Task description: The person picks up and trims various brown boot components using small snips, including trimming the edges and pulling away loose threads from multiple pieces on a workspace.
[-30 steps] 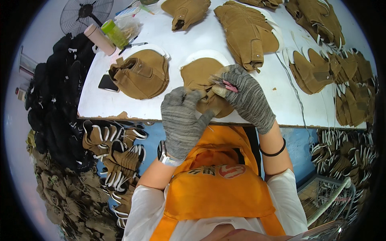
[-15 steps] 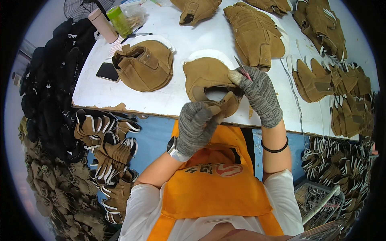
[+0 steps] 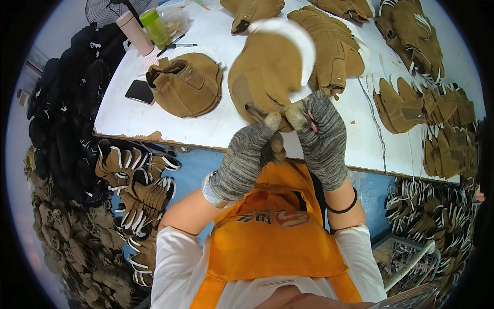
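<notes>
A brown suede shoe upper (image 3: 262,72) with a white curved edge is lifted over the front of the table. My left hand (image 3: 247,154), in a grey knit glove, pinches its near edge with the fingertips. On the same edge, close beside it, my gloved right hand (image 3: 321,139) also pinches the upper. Small snips with pinkish-red handles (image 3: 312,121) are tucked in the right hand, their blades hidden. Left of the held piece stands another brown upper (image 3: 188,85). A stack of nested uppers (image 3: 332,49) lies just behind and to the right.
A phone (image 3: 139,91), a pink bottle (image 3: 135,33), a green cup (image 3: 155,28) and a pen occupy the table's left side. More uppers (image 3: 401,103) are piled at the right. Bundled pieces (image 3: 141,195) lie below the table, near a wire basket (image 3: 406,257).
The upper has been swung up and turned, its white edge now facing up and right. My hands have come together at its near edge, the right one lower than before.
</notes>
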The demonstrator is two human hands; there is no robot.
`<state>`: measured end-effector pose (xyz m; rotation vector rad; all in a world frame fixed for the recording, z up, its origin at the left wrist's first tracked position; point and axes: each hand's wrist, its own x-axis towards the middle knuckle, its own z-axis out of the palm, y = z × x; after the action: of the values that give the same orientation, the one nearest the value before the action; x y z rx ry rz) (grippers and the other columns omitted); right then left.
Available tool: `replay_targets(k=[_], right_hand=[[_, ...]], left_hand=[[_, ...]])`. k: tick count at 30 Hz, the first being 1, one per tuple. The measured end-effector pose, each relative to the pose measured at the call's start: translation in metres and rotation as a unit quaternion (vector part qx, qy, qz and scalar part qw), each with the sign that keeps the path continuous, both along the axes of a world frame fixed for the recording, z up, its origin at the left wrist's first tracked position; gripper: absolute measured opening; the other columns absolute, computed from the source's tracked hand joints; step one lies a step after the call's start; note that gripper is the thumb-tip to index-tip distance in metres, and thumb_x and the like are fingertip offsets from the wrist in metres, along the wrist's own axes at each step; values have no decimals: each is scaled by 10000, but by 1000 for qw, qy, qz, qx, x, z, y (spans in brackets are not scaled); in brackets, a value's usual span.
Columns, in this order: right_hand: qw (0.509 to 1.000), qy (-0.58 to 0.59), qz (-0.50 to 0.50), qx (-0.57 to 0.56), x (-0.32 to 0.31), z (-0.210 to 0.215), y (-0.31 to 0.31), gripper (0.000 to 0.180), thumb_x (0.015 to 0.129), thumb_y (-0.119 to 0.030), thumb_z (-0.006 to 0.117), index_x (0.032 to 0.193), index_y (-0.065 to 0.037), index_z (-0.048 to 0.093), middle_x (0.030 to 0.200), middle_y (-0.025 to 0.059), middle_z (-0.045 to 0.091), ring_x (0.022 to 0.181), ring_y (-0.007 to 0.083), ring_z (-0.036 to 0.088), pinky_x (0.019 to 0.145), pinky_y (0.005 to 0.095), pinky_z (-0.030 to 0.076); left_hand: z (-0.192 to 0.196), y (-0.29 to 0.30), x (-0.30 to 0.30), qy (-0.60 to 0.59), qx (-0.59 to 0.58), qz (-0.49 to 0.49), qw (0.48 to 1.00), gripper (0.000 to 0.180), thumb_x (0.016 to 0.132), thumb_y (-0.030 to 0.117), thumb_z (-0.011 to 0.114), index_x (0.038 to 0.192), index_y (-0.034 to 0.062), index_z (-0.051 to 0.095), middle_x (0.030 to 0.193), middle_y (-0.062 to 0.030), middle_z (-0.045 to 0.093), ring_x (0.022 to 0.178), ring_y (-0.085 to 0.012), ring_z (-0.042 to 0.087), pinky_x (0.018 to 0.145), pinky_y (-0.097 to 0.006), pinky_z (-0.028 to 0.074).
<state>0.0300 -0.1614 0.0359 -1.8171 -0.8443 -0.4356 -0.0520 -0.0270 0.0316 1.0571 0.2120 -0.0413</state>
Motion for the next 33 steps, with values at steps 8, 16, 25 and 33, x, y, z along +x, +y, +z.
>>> replay_targets(k=[8, 16, 25, 33], right_hand=[[978, 182, -50, 86, 26, 38, -2, 234, 890, -238, 626, 834, -14, 585, 711, 43, 528, 629, 145, 455, 589, 277, 418], [995, 73, -51, 47, 61, 23, 18, 297, 856, -245, 659, 935, 35, 604, 856, 134, 599, 799, 228, 588, 739, 310, 482], [994, 76, 77, 9, 7, 27, 1, 170, 793, -108, 697, 920, -25, 621, 891, 92, 577, 805, 214, 588, 705, 315, 509], [980, -80, 2, -184, 3, 3, 2, 317, 672, -59, 704, 975, -69, 609, 951, 102, 561, 833, 269, 608, 715, 332, 517]], left_hand=[[-15, 12, -10, -173, 295, 39, 939, 188, 922, 196, 576, 937, 12, 614, 708, -35, 608, 633, -94, 567, 588, -242, 467], [-24, 17, -6, -217, 302, 39, 927, 191, 937, 188, 543, 947, 11, 614, 707, -26, 608, 625, -98, 569, 598, -244, 474], [-28, 13, 2, -177, 299, 71, 935, 206, 912, 186, 587, 1012, 7, 610, 800, -82, 664, 692, -125, 620, 622, -267, 507], [-28, 3, 6, -228, 496, 123, 829, 166, 884, 169, 612, 977, 33, 625, 754, -88, 669, 647, -202, 656, 598, -281, 509]])
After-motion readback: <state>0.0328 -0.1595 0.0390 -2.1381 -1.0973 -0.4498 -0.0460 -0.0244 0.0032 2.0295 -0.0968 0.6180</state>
